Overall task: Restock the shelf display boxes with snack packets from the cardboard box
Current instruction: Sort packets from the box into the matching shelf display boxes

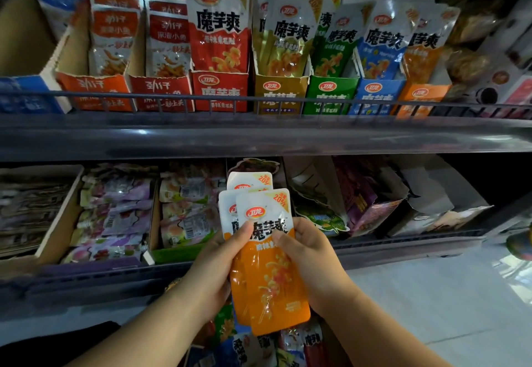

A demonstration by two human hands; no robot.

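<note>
Left hand [214,266] and right hand [312,254], above the cardboard box [335,352] and well down-left of the orange display box [421,94], both clutch a fanned stack of orange packets [270,280], and I judge the rearmost packet [249,179] could slip free on the reach up.

Dim, blurry edges, fisheye distortion.

The packets [267,266] are white on top and orange below, with a red oval logo and black characters (plus a yellow corner flash). From twelve to two o'clock stand a red box [220,90], yellow box [277,93], green box [329,94], blue box [374,94] and orange box [419,96]. The shelf edge [259,136] is dark grey, and the floor [431,294] at four o'clock is pale grey.
</note>
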